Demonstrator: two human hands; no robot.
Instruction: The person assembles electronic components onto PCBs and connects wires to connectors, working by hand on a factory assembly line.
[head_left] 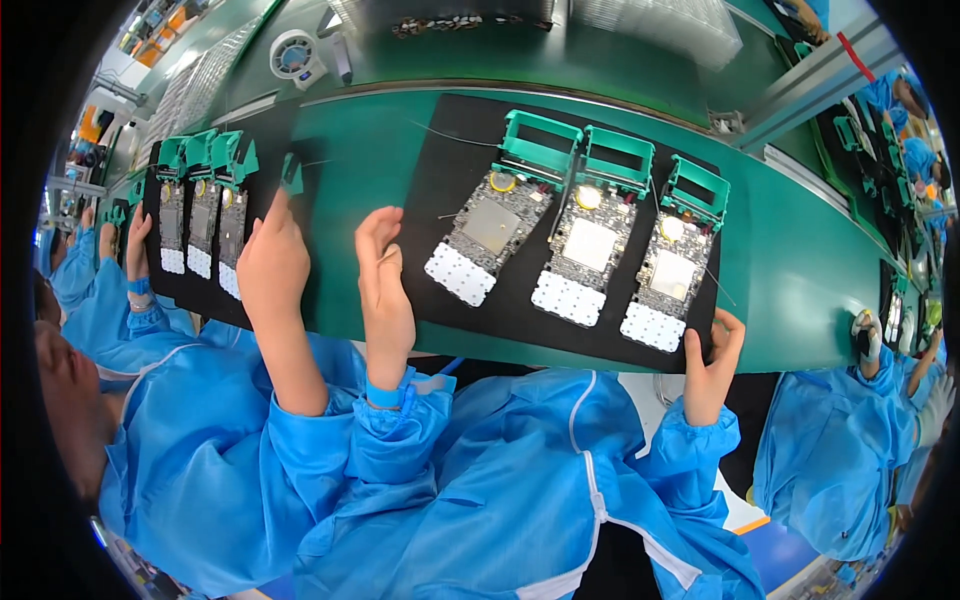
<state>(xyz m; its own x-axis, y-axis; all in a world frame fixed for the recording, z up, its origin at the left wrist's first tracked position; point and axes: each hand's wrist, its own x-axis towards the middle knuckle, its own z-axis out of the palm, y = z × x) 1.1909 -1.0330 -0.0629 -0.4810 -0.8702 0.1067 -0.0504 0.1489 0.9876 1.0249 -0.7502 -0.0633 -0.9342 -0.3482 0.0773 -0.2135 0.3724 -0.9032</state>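
In the head view, the left hand (382, 270) is raised with its fingers loosely bent and nothing visible in them, just beside the near-left edge of a black mat (455, 170). The right hand (713, 365) sits at the mat's near-right corner, thumb and fingers parted around it; whether they pinch it, I cannot tell. Between the two hands and beyond them, on the mat, lie three circuit boards (590, 243), each with a green frame (618, 182) at its far end and a white perforated section (568, 300) nearest the hands. The boards look light and stiff but fragile, while the mat is probably thin and pliant, so it might sag if lifted by one corner. A board would be best taken by its long edges, clear of the chips (and of the thin wire (720, 286) sticking out just above the right hand).
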